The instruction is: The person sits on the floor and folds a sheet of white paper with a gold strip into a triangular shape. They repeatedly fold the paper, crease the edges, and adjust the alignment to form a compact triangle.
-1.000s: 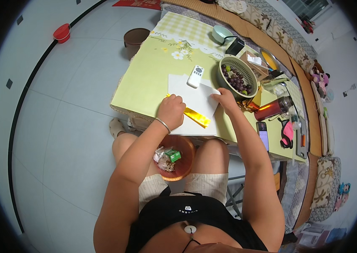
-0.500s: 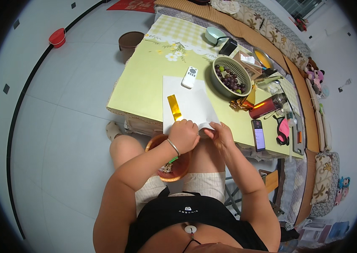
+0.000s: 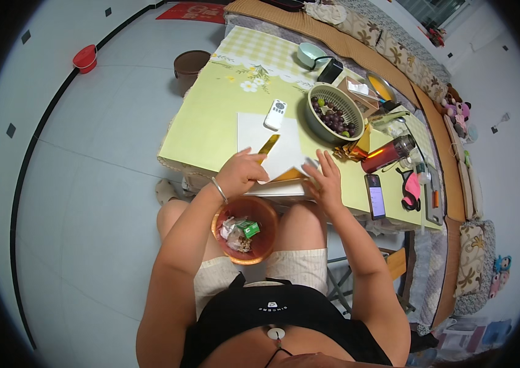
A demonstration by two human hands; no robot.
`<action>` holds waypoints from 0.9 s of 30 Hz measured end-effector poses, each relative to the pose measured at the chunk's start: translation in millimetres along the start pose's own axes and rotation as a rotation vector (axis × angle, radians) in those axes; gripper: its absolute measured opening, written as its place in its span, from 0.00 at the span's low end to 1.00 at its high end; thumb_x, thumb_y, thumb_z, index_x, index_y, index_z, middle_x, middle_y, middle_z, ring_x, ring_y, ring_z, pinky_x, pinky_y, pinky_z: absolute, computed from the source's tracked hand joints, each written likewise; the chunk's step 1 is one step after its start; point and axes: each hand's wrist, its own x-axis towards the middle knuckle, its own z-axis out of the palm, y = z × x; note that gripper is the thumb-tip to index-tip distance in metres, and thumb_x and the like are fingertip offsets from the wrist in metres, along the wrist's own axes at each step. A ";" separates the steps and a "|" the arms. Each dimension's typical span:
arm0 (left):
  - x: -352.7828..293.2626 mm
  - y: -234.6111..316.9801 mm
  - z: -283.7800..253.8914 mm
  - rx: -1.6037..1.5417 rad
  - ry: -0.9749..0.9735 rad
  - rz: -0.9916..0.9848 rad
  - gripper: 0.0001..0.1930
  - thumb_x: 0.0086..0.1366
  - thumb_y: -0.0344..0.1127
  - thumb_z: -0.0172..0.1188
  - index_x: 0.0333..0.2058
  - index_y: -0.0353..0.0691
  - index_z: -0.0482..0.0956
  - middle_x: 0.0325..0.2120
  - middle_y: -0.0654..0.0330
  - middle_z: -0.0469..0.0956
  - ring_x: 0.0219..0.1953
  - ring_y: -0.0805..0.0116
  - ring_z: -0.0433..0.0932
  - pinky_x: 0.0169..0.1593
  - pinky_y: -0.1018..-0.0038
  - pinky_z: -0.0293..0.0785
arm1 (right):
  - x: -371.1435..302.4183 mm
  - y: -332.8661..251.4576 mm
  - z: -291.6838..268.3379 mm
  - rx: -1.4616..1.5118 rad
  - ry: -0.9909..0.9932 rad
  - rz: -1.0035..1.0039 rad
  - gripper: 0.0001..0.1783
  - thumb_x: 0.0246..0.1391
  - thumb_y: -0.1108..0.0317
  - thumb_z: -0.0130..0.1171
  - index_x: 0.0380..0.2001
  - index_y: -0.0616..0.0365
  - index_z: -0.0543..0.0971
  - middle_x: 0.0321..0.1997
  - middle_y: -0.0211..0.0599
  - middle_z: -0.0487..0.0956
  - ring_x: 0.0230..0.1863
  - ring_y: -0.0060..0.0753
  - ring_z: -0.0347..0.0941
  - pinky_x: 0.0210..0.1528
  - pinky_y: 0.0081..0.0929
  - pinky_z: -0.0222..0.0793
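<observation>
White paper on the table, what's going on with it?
A person is handling the white paper at the near edge of the table. The left hand is at the lower end of a gold strip; its grip is hard to tell. The right hand is spread open by the paper's right side. A white remote overlaps the paper's far edge.

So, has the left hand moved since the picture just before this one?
Yes: the left hand has moved left and away from the body, judged against the white remote.
</observation>
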 end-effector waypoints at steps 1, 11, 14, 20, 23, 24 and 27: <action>-0.4 -0.7 -2.5 0.104 0.002 0.009 0.12 0.50 0.22 0.59 0.31 0.47 0.84 0.37 0.65 0.84 0.59 0.59 0.75 0.66 0.45 0.61 | 0.2 4.0 3.5 -0.004 -0.014 -0.075 0.27 0.40 0.74 0.69 0.48 0.50 0.81 0.65 0.44 0.71 0.66 0.52 0.65 0.63 0.44 0.63; -11.5 32.7 7.6 0.169 -0.223 -0.047 0.10 0.50 0.35 0.67 0.32 0.40 0.82 0.45 0.55 0.81 0.53 0.53 0.77 0.57 0.60 0.71 | 4.6 -32.7 8.2 -0.090 -0.130 -0.197 0.11 0.43 0.68 0.61 0.33 0.53 0.76 0.37 0.32 0.78 0.38 0.36 0.74 0.40 0.37 0.68; -10.2 30.0 7.8 0.101 -0.035 0.010 0.08 0.51 0.35 0.67 0.27 0.39 0.80 0.47 0.51 0.80 0.52 0.51 0.77 0.53 0.62 0.74 | 9.8 -29.3 10.8 0.138 -0.221 -0.120 0.10 0.42 0.71 0.64 0.31 0.57 0.79 0.52 0.43 0.78 0.55 0.49 0.73 0.56 0.42 0.68; -9.6 12.5 1.6 0.092 -0.015 -0.051 0.07 0.52 0.35 0.64 0.23 0.39 0.78 0.57 0.45 0.74 0.62 0.46 0.70 0.57 0.59 0.71 | 26.1 -14.9 12.2 0.369 -0.402 -0.094 0.06 0.43 0.73 0.64 0.28 0.59 0.80 0.65 0.50 0.71 0.67 0.59 0.64 0.67 0.47 0.61; -6.7 4.2 1.9 0.125 -0.057 -0.088 0.08 0.54 0.37 0.61 0.23 0.39 0.79 0.59 0.45 0.72 0.63 0.47 0.68 0.58 0.57 0.70 | 33.6 -2.8 15.2 0.350 -0.483 -0.120 0.05 0.45 0.72 0.64 0.28 0.60 0.81 0.67 0.49 0.69 0.68 0.59 0.62 0.69 0.47 0.59; -5.6 2.2 1.8 0.142 -0.072 -0.099 0.08 0.55 0.37 0.60 0.24 0.39 0.79 0.60 0.45 0.72 0.64 0.47 0.68 0.58 0.57 0.69 | 35.6 0.9 16.0 0.335 -0.513 -0.125 0.05 0.45 0.72 0.64 0.28 0.60 0.81 0.68 0.49 0.69 0.69 0.59 0.62 0.69 0.47 0.58; -4.0 -5.3 4.6 0.114 -0.021 -0.115 0.09 0.57 0.38 0.59 0.26 0.37 0.81 0.57 0.45 0.74 0.60 0.48 0.72 0.57 0.56 0.70 | 38.3 12.2 22.0 0.502 -0.565 0.018 0.07 0.46 0.71 0.64 0.31 0.61 0.82 0.68 0.53 0.68 0.71 0.58 0.59 0.69 0.44 0.57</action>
